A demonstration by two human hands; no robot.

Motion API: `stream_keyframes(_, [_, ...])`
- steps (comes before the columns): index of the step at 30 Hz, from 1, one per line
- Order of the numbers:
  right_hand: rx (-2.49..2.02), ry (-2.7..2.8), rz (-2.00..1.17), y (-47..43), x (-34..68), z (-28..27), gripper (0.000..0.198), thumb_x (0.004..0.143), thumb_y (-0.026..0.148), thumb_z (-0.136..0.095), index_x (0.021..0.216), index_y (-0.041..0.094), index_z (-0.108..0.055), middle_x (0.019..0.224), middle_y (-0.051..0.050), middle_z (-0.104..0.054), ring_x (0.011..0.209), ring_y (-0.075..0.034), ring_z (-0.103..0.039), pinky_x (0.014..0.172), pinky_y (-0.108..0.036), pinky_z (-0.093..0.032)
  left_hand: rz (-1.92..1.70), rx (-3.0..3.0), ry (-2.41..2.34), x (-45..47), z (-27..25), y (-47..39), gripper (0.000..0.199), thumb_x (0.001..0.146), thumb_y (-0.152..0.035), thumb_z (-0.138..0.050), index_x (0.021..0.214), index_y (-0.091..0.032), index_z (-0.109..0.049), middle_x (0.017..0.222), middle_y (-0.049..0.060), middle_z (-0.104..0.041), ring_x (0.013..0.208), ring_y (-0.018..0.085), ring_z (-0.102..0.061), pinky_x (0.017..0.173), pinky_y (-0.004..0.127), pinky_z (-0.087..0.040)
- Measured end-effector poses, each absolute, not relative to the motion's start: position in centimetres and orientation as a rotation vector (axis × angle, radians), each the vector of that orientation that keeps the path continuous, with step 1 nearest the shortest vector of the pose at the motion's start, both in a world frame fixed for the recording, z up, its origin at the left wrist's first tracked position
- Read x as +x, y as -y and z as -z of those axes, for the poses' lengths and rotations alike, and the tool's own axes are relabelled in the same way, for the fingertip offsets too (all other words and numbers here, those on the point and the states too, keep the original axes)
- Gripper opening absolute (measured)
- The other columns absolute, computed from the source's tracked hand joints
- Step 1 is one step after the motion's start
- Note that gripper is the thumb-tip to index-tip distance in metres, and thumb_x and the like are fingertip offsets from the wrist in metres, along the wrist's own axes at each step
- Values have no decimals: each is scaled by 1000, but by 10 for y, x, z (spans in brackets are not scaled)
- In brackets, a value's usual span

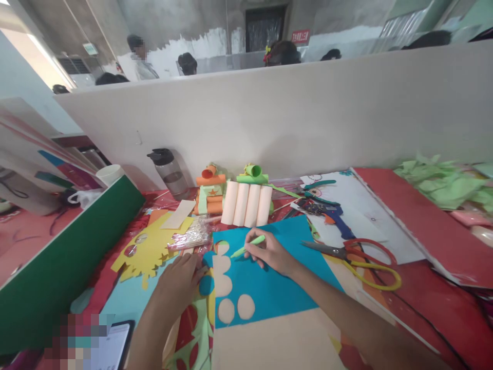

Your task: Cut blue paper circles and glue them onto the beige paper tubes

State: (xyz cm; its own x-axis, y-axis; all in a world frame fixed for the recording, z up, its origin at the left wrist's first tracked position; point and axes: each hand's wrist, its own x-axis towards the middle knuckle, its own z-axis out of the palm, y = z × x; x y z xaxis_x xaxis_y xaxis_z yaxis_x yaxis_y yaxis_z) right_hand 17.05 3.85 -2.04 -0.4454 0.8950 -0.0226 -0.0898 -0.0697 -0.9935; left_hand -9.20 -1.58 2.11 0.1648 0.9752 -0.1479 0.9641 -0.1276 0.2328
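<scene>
My right hand [265,249] grips a light green marker pen [248,246] over a blue paper sheet [285,288]; the pen's tip is near the sheet's left side. Round holes and scalloped cuts along that side show the beige sheet [262,341] underneath. Palm down, my left hand [183,280] rests left of the blue sheet, its fingers lying loosely beside small blue paper circles [207,285]. Its thumb and part of the fingertips are hard to make out. Behind the sheet stand pale paper rolls [246,204] joined side by side.
Scissors [346,254] lie open-bladed right of the sheet, near pliers [318,192]. Orange and green paper figures [210,192], a bottle [169,172] and yellow cut paper [146,246] stand or lie behind. A green board [73,262] and a phone [110,349] are left. A partition [269,113] closes the back.
</scene>
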Motion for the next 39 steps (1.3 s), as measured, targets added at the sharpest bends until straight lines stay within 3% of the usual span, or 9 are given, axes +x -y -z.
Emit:
stream_keyframes(4, [-935,1447,-1604,-37,170,16,30,82,44,-75,90,19,-60,73,-1,-69,52,-10,-53,39,-17,-41,-260,2184,-1797,-94,-17,17,24,101,-31,-34,91,-21,-53,94,9,-66,92,26,-62,77,36,-45])
stream_keyframes(9, [-974,1514,-1581,-37,171,13,28,87,44,-69,91,17,-65,69,-1,-68,43,-7,-49,38,-17,-38,-482,2202,-1666,-84,-12,18,20,101,-29,-38,112,-23,-54,107,9,-67,101,26,-61,81,36,-47])
stream_keyframes(22, [-1073,1618,-1505,-38,171,16,31,89,48,-66,95,17,-68,62,3,-60,42,-7,-51,38,-17,-37,-534,2203,-1606,-73,-14,20,15,98,-21,-42,103,-24,-56,102,6,-67,97,24,-62,81,34,-46])
stream_keyframes(39, [-984,1707,-1607,-37,174,17,36,90,49,-66,110,20,-72,71,1,-65,53,-10,-54,46,-19,-42,-755,1997,-1469,-50,-12,22,25,101,-37,-42,113,-24,-60,109,8,-67,101,23,-63,86,35,-52])
